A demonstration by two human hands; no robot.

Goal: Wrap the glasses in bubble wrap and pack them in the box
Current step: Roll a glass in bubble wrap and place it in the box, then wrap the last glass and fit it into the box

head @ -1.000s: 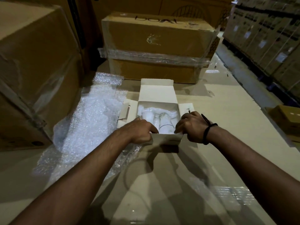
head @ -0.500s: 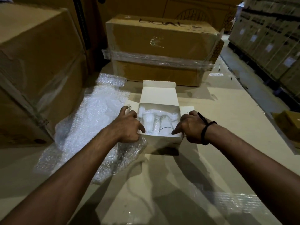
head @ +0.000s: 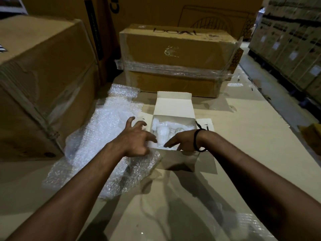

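Left hand [head: 137, 138] spread and released, right hand [head: 182, 143] grip unclear at box [head: 173, 108] rim, wrapped glasses [head: 161, 133] blurred

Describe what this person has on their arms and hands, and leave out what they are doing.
The left forearm and right forearm are bare, with no sleeves in view. Neither the left hand nor the right hand wears a glove. A thin black cord band circles the right wrist, with a loose end sticking out. The left wrist has nothing on it.

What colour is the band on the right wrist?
Black; the band shows best in the head view.
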